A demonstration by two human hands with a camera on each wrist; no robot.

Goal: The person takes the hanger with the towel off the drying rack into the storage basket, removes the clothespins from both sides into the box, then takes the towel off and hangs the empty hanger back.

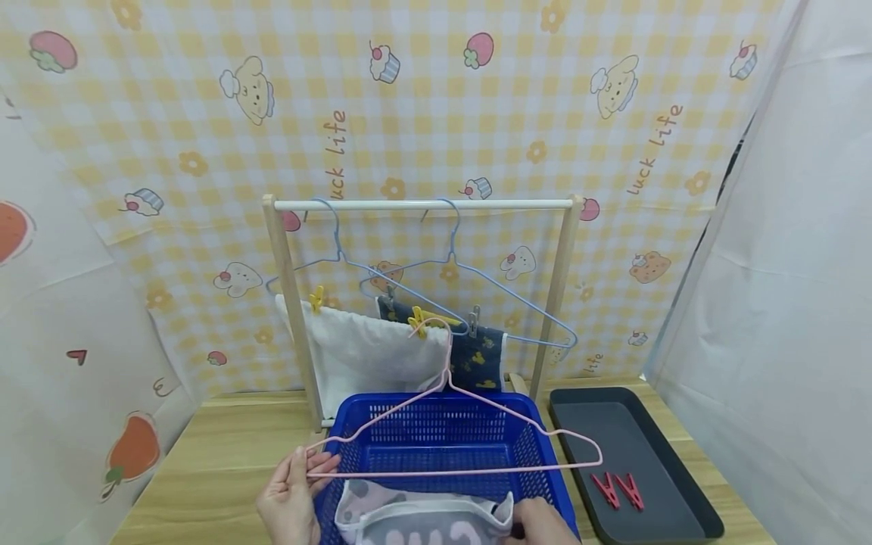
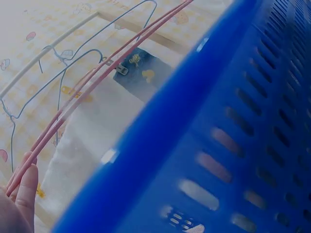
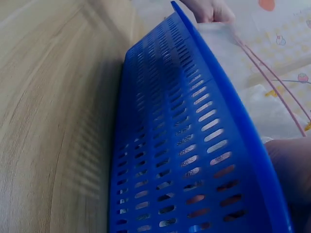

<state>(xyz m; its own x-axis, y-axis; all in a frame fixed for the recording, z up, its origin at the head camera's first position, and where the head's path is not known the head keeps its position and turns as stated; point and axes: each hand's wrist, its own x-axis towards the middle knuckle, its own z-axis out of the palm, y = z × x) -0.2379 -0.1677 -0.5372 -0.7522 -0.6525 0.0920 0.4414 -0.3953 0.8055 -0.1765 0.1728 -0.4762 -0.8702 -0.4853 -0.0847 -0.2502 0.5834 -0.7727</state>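
Note:
My left hand point(image 1: 291, 496) pinches the left corner of a pink clothes hanger point(image 1: 450, 473), held upright with its hook up over the blue basket point(image 1: 334, 424). The same hanger point(image 2: 73, 109) crosses the left wrist view, gripped by the fingers at lower left. At the basket's front, my right hand point(image 1: 543, 522) grips the right edge of a grey and pink patterned cloth point(image 1: 422, 518) with white trim; its fingertips are partly hidden. In the right wrist view the right hand point(image 3: 294, 162) is cut off behind the basket's rim.
Behind the basket stands a rack with a white rail point(image 1: 381, 205). Two blue hangers point(image 1: 521, 297) carry a white cloth point(image 1: 375, 348) on yellow clips and a dark patterned cloth point(image 1: 477, 363) on grey clips. Right of it lies a grey tray point(image 1: 633, 431) with two red clothespins point(image 1: 630, 492).

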